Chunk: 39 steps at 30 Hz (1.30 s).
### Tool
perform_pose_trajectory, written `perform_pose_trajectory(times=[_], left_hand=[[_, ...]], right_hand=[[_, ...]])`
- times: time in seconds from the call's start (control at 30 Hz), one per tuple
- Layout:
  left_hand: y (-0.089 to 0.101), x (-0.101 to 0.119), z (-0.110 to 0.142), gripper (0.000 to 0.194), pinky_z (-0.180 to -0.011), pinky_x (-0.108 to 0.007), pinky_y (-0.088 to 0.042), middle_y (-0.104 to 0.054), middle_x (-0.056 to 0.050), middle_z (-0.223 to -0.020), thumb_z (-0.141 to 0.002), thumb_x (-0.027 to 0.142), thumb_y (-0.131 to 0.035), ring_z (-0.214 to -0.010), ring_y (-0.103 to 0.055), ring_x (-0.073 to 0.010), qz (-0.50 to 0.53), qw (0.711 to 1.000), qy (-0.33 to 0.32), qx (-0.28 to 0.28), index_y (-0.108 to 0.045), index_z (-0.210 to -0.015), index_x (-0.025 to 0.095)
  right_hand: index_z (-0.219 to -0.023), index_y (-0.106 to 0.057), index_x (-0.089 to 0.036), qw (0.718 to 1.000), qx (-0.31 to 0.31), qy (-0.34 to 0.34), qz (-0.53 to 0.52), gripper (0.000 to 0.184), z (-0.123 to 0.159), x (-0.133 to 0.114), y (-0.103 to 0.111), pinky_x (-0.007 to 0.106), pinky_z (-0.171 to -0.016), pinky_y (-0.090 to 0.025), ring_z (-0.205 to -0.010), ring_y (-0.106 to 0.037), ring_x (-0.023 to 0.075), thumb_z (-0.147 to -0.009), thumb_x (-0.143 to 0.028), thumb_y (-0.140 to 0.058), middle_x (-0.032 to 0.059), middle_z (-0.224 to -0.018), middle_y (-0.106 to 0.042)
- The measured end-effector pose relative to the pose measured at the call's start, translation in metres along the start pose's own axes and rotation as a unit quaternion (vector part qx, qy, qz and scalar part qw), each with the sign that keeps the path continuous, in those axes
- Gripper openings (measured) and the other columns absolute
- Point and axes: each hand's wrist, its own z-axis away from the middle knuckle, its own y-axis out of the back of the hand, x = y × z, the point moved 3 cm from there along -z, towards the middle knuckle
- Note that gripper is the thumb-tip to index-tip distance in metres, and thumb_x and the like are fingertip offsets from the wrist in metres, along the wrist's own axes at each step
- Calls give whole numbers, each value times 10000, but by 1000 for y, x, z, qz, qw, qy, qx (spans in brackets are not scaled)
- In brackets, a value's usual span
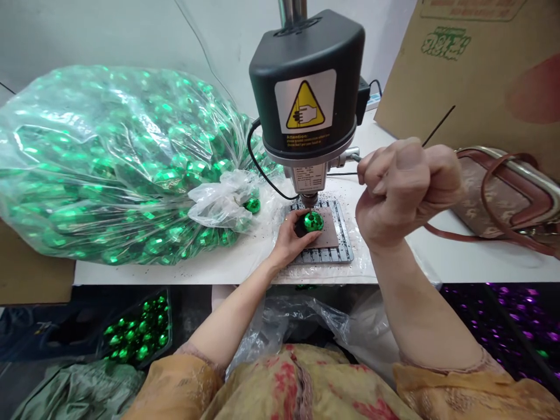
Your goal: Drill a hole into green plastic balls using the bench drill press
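Note:
Under the chuck of a black bench drill press (307,87), a shiny green faceted ball (314,221) rests on a small flat board (326,236) over the slotted metal base (345,248). My left hand (291,238) is closed around the ball's left side, thumb in front and fingers behind. The drill tip is at or just above the top of the ball; contact I cannot tell. My right hand (402,186) is raised at the right of the machine, its fingers wrapped round the drill press lever (355,156).
A large clear bag (122,163) of green balls fills the table's left. A handbag (503,198) and a cardboard box (481,70) stand at the right. Below the table edge are a bin of green balls (137,329) and purple balls (520,321). Dark shavings surround the base.

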Motion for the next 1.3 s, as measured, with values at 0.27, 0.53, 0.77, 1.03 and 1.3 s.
perform_pose_trajectory(times=[0.27,0.53,0.77,1.03,1.3], left_hand=[[-1,-2,0,594,-1055,-447,-490,-652,-112,-1242,-773,433,-821,-1186,-621,-273,7,1000,0,-2,-570,-1258,199],[-1,-1,1,587,-1047,-450,-499,-645,-116,-1251,-778,403,-820,-1191,-618,-277,11,1000,6,-6,-565,-1267,202],[-1,2,0,577,-1055,-456,-493,-646,-118,-1250,-771,396,-825,-1192,-617,-280,12,1000,9,-2,-570,-1250,199],[-1,0,1,582,-1053,-453,-495,-651,-111,-1229,-760,403,-833,-1185,-620,-276,21,1000,15,3,-576,-1242,202],[4,23,23,486,-979,-443,-547,-676,-105,-1150,-789,381,-810,-1110,-662,-265,-80,988,-62,114,-604,-1197,216]], right_hand=[[-564,-177,-160,1000,12,27,-9,524,6,0,3,251,-439,-305,-401,-257,26,-880,-264,-582,-55,-446,-195],[-576,-219,-148,997,-9,66,-26,471,10,3,5,206,-438,-332,-378,-246,13,-884,-255,-560,-68,-429,-194],[-589,-221,-151,995,-7,97,-36,454,14,8,9,199,-418,-318,-337,-201,13,-884,-258,-548,-81,-407,-163],[-509,-173,-152,998,60,22,5,568,8,2,3,244,-402,-286,-353,-211,28,-862,-280,-600,-67,-402,-171],[-546,-401,-201,997,20,-68,24,382,-46,0,-28,262,-435,-232,-379,-304,48,-876,-238,-591,-72,-448,-259]])
